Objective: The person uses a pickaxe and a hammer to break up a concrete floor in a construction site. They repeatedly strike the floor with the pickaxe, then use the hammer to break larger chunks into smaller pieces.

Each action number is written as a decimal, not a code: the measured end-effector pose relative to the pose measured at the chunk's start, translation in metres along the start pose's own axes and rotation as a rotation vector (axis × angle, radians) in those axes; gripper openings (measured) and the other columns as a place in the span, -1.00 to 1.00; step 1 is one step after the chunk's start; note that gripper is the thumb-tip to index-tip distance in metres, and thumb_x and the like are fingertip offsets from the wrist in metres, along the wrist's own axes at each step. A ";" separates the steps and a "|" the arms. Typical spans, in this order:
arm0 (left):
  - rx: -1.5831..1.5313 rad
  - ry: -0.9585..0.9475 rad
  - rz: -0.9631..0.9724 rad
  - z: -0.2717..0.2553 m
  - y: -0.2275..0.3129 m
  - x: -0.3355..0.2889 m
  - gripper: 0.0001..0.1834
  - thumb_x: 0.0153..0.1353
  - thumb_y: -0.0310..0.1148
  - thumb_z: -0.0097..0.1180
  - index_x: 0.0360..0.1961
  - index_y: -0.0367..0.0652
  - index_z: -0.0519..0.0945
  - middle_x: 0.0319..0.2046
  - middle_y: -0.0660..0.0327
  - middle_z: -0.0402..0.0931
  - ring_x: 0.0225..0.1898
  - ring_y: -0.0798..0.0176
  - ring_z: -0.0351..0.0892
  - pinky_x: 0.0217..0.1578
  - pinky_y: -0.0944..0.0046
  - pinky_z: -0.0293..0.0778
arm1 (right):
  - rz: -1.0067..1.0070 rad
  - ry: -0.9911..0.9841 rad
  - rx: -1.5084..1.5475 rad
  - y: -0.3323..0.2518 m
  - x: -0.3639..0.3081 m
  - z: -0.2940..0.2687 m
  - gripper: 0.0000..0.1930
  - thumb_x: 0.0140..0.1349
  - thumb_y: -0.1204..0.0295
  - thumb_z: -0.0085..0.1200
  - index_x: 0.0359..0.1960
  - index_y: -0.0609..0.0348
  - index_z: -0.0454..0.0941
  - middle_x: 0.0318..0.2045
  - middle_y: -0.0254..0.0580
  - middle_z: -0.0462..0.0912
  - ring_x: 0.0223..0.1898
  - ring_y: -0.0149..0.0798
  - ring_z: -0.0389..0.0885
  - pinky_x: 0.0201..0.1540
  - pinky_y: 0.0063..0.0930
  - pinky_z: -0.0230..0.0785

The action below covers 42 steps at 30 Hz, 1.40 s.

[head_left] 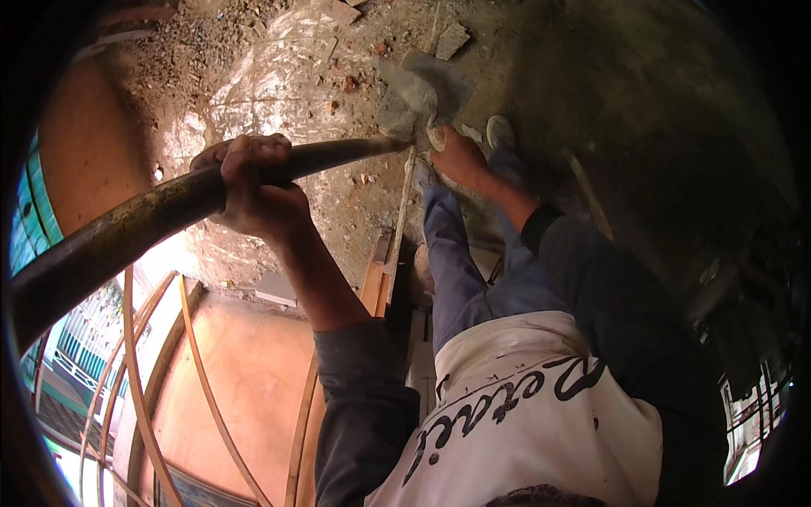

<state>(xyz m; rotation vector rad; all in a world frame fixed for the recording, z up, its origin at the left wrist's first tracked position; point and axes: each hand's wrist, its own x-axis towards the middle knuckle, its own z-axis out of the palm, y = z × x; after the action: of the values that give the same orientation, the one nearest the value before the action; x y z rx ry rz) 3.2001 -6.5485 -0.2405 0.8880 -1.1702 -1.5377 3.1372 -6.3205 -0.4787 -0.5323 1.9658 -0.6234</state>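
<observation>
My left hand point(258, 182) is closed round a long dark pole point(127, 221) with a worn, yellowish patch. The pole crosses from the left edge toward the middle, its far end near my feet. My right hand point(463, 159) reaches down in front of my legs, closed on the pale handle of a trowel point(412, 89). The trowel's grey, mortar-coloured blade points away, over a flat grey patch point(460, 89) on the ground. My fingers partly hide the handle.
Rubble and gravel point(228, 38) lie at the far left, with reddish brick bits point(349, 84) nearer the middle. Wooden strips point(378, 275) stand left of my legs. An orange-toned panel point(241, 372) and thin curved rods point(207, 380) fill the lower left. The right side is dark.
</observation>
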 end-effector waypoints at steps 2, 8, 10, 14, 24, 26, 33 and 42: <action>0.020 0.002 0.002 -0.001 -0.001 0.001 -0.80 0.02 -0.58 0.13 -0.35 -0.17 0.37 -0.73 0.23 0.36 -0.70 0.31 0.41 -0.59 0.24 0.51 | 0.079 -0.049 -0.050 0.001 -0.009 0.004 -0.41 0.17 0.23 0.21 0.19 0.27 0.39 -0.13 0.30 0.66 -0.05 0.26 0.65 -0.02 0.03 0.50; 0.016 -0.003 -0.001 -0.003 -0.001 0.002 -0.78 0.01 -0.58 0.13 -0.35 -0.17 0.36 -0.72 0.24 0.36 -0.70 0.30 0.41 -0.60 0.23 0.49 | 0.007 -0.049 -0.116 0.003 -0.007 -0.008 -0.37 0.22 0.19 0.21 0.22 0.30 0.32 -0.09 0.35 0.64 -0.03 0.29 0.63 -0.01 0.05 0.49; 0.008 0.019 -0.022 0.000 -0.001 0.001 -0.78 -0.01 -0.58 0.14 -0.36 -0.17 0.36 -0.72 0.24 0.36 -0.70 0.30 0.40 -0.60 0.23 0.50 | 0.017 0.135 -0.006 0.003 -0.004 -0.021 -0.35 0.27 0.11 0.16 0.22 0.34 0.28 -0.08 0.37 0.63 -0.02 0.32 0.61 0.06 0.02 0.47; 0.046 0.076 -0.015 0.004 -0.001 0.000 -0.78 -0.03 -0.58 0.16 -0.38 -0.18 0.38 -0.72 0.25 0.36 -0.70 0.31 0.40 -0.58 0.22 0.54 | 0.178 0.102 -0.082 0.005 -0.033 -0.032 -0.38 0.34 0.06 0.08 0.19 0.34 0.28 -0.08 0.37 0.63 -0.01 0.37 0.60 0.07 0.07 0.45; -0.001 0.018 -0.044 -0.001 -0.003 0.005 -0.82 0.00 -0.59 0.16 -0.41 -0.21 0.40 -0.73 0.22 0.39 -0.73 0.30 0.42 -0.57 0.20 0.57 | 0.218 -0.123 -0.097 0.019 -0.084 -0.006 -0.42 0.36 0.09 0.05 0.13 0.40 0.27 -0.13 0.44 0.63 0.00 0.36 0.61 0.05 0.07 0.48; 0.069 0.047 -0.020 0.001 -0.004 0.004 -0.82 0.03 -0.59 0.13 -0.41 -0.16 0.38 -0.73 0.27 0.32 -0.72 0.33 0.35 -0.58 0.22 0.48 | 0.241 -0.444 -0.253 0.015 -0.078 -0.005 -0.40 0.35 0.09 0.07 0.14 0.42 0.26 -0.15 0.45 0.63 0.00 0.36 0.61 0.04 0.06 0.49; 0.134 0.051 0.032 0.012 -0.001 -0.002 -0.79 -0.02 -0.61 0.15 -0.40 -0.16 0.39 -0.71 0.23 0.36 -0.69 0.28 0.41 -0.55 0.18 0.53 | 0.240 -0.321 -0.149 0.012 -0.084 -0.003 -0.33 0.33 0.10 0.09 0.22 0.45 0.22 -0.14 0.46 0.63 0.00 0.35 0.62 0.06 0.04 0.49; 0.007 -0.054 -0.055 -0.006 0.001 -0.008 -0.78 0.01 -0.61 0.13 -0.35 -0.12 0.38 -0.67 0.21 0.40 -0.65 0.24 0.45 -0.49 0.15 0.55 | 0.001 -0.041 -0.153 -0.019 -0.030 -0.057 -0.30 0.29 0.11 0.17 0.27 0.38 0.22 -0.09 0.37 0.63 -0.01 0.32 0.62 0.01 0.05 0.47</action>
<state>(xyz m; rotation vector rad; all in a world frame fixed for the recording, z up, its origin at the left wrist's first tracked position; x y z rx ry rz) 3.2086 -6.5422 -0.2411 0.8955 -1.1992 -1.6116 3.1011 -6.3054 -0.4243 -0.6331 1.9850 -0.4607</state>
